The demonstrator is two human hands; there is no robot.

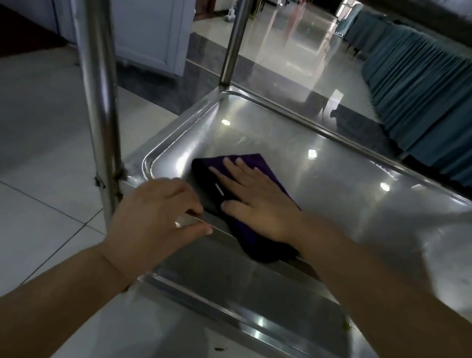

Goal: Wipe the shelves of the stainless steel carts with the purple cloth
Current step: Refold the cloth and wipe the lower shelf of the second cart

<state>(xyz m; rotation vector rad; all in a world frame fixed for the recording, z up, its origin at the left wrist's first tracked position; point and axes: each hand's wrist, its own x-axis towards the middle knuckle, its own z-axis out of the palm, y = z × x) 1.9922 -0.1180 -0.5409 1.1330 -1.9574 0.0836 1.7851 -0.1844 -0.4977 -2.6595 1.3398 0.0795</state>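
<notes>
Steel cart shelf (334, 173), dark purple cloth (249, 162) folded, right hand (256, 195) flat on it, left hand (158, 213) seemingly gripping rim.

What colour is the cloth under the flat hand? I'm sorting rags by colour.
Dark purple cloth, seen in the head view, under the right hand.

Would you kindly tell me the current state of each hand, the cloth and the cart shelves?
Right hand: flat, fingers straight, pressing the cloth.
Left hand: fingers curled over the middle shelf's near rim.
Purple cloth: folded, lying on the middle shelf, one end draped over its near rim.
Middle shelf: shiny, holding only the cloth.
Lower shelf: small specks of debris.
</notes>
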